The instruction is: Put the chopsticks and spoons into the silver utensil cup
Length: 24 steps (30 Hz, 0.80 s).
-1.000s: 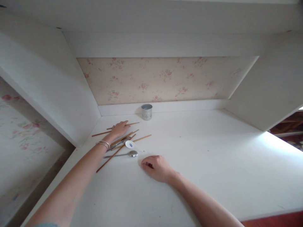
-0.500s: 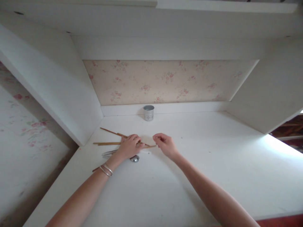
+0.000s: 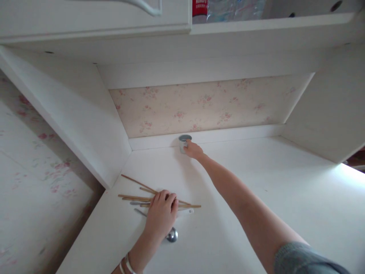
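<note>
My left hand (image 3: 163, 208) lies on the counter with its fingers curled over several wooden chopsticks (image 3: 134, 197), which stick out on both sides of it. Just below this hand shows the shiny bowl of a metal spoon (image 3: 172, 234). Thin metal handles (image 3: 140, 212) reach out to its left, and a white handle end (image 3: 188, 211) to its right; what joins them is hidden under the palm. Further back, my right hand (image 3: 194, 149) grips the side and rim of a small grey metal cup (image 3: 182, 145), which stands upright near the back edge.
A white counter (image 3: 228, 236) spreads under both arms. White side panels (image 3: 68, 110) and a flowered back wall (image 3: 165, 110) enclose it. Overhead runs a cabinet (image 3: 94, 23) with an open shelf holding a red package (image 3: 199, 8) and clear plastic (image 3: 225, 10).
My right hand has left the chopstick ends, gone back to the cup and taken hold of it. My left hand stays on the chopsticks. The view has tilted up, showing more of the cabinet.
</note>
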Tool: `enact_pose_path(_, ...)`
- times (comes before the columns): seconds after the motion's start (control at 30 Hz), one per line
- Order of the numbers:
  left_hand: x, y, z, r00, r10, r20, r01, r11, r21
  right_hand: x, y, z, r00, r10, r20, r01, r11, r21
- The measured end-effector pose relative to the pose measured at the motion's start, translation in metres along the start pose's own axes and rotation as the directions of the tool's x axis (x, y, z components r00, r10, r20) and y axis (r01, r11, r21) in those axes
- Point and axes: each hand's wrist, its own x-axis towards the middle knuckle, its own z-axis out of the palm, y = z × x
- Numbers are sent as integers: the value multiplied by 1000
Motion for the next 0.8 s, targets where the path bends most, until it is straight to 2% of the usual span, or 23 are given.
enact_pose_path(0.1, -1, 1, -2, 1000, 12, 15, -11, 998, -65, -12, 6, -4, 997, -12, -78, 14, 999, 32)
enact_pose_path(0.2, 1, 0, -3, 998, 50, 50, -42, 987, -153, -39, 15, -9, 990, -50, -134, 58, 997, 53)
enact_pose_path(0.37, 9, -6, 0, 982, 153, 109, -119, 954, -274, -116, 40, -15, 976, -136, -170, 161, 976, 149)
enact_pose_path(0.47, 18, -8, 6, 982, 147, 118, -112, 959, -260, -164, 57, -15, 964, -174, -202, 216, 953, 212)
enact_pose_path(0.57, 29, -10, 13, 988, 115, 107, -86, 967, -241, -197, 69, -13, 956, -175, -236, 229, 947, 224)
enact_pose_path(0.67, 40, -11, 16, 993, 81, 84, -57, 965, -256, -212, 73, -8, 943, -187, -277, 256, 937, 239)
enact_pose_path(0.8, 47, -11, 8, 999, 37, 15, -32, 962, -269, -213, 72, -2, 929, -201, -310, 293, 913, 285)
